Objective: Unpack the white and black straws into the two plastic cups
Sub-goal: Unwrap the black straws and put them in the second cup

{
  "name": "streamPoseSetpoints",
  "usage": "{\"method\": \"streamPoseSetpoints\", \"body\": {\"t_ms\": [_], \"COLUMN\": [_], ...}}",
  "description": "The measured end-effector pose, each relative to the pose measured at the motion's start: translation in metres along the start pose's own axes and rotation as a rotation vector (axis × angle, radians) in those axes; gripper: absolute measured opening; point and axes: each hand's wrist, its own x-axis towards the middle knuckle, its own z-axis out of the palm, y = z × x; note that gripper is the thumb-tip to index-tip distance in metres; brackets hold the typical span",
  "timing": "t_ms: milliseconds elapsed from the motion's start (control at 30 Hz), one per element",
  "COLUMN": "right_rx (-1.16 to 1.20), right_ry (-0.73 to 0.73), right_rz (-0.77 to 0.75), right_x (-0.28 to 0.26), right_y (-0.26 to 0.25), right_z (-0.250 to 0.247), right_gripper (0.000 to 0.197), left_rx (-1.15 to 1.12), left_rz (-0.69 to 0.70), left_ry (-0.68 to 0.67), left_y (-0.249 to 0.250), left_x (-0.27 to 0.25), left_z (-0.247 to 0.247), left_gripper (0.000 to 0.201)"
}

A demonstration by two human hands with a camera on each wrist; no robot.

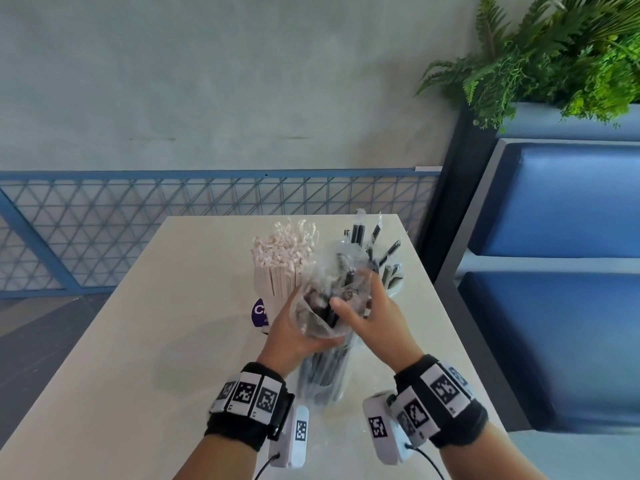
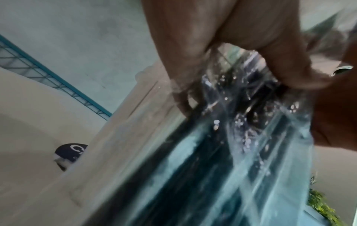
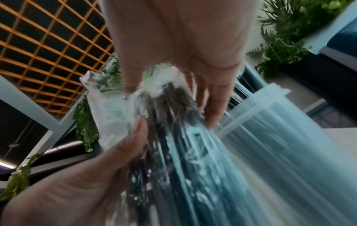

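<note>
A clear plastic bag of black straws [image 1: 322,368] stands upright on the pale table [image 1: 173,341], blurred in both wrist views [image 2: 231,152] [image 3: 183,160]. My left hand [image 1: 304,323] grips the bag near its open mouth. My right hand [image 1: 353,292] reaches into that mouth, thumb and fingers [image 3: 212,107] closed round the tops of the black straws. Behind the bag, a cup with a purple label [image 1: 259,311] holds white paper-wrapped straws [image 1: 277,268] [image 2: 115,137]. To the right a clear cup [image 1: 393,282] [image 3: 270,114] holds a few wrapped black straws.
A blue padded bench [image 1: 554,237] runs along the table's right side, with green plants [image 1: 554,57] above it. A blue mesh railing [image 1: 138,220] stands behind the table's far edge. Bare tabletop lies to the left of my hands.
</note>
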Motion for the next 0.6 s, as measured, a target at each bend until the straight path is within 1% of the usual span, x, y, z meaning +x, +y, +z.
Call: {"method": "streamPoseSetpoints", "body": {"t_ms": [67, 100, 133, 167, 233, 300, 333, 400, 433, 467, 500, 533, 567, 600], "right_rx": [0.082, 0.088, 0.076, 0.052, 0.016, 0.017, 0.017, 0.02, 0.02, 0.024, 0.036, 0.059, 0.08, 0.082], "right_ry": [-0.096, -0.13, -0.15, -0.154, -0.151, -0.142, -0.142, -0.14, -0.145, -0.151, -0.136, -0.066, 0.056, 0.191], "right_rz": [-0.011, -0.009, -0.002, 0.002, 0.001, 0.008, 0.022, 0.058, 0.072, 0.079, 0.079, 0.064, 0.016, -0.064], "right_x": [-0.005, -0.007, -0.009, -0.01, -0.011, -0.012, -0.013, -0.016, -0.017, -0.018, -0.02, -0.022, -0.024, -0.023], "right_y": [0.001, 0.001, 0.002, 0.004, 0.012, 0.026, 0.033, 0.041, 0.042, 0.043, 0.041, 0.038, 0.035, 0.032], "right_z": [0.003, 0.004, 0.004, 0.005, 0.008, 0.013, 0.016, 0.019, 0.021, 0.022, 0.022, 0.022, 0.023, 0.022], "right_gripper": [0.075, 0.074, 0.075, 0.076, 0.076, 0.085, 0.087, 0.074, 0.068, 0.066, 0.069, 0.071, 0.069, 0.062], "left_rx": [0.056, 0.072, 0.077, 0.087, 0.085, 0.075, 0.073, 0.078, 0.083, 0.08, 0.073, 0.069, 0.067, 0.064], "left_rz": [-0.017, -0.025, -0.027, -0.039, -0.073, -0.1, -0.098, -0.097, -0.101, -0.102, -0.108, -0.107, -0.112, -0.115], "left_ry": [-0.024, -0.03, -0.03, -0.029, -0.039, -0.053, -0.059, -0.079, -0.079, -0.076, -0.077, -0.078, -0.085, -0.091], "left_y": [-0.001, -0.003, -0.003, 0.0, 0.001, -0.002, -0.003, -0.008, -0.011, -0.012, -0.013, -0.014, -0.014, -0.015], "left_x": [0.0, 0.0, 0.001, 0.0, -0.001, -0.001, -0.001, -0.001, 0.0, -0.001, -0.001, -0.001, -0.001, 0.0], "left_z": [0.0, 0.001, 0.001, 0.003, 0.004, 0.006, 0.006, 0.007, 0.007, 0.008, 0.008, 0.008, 0.007, 0.006], "left_gripper": [0.107, 0.111, 0.109, 0.106, 0.092, 0.074, 0.073, 0.075, 0.073, 0.069, 0.067, 0.066, 0.066, 0.067]}}
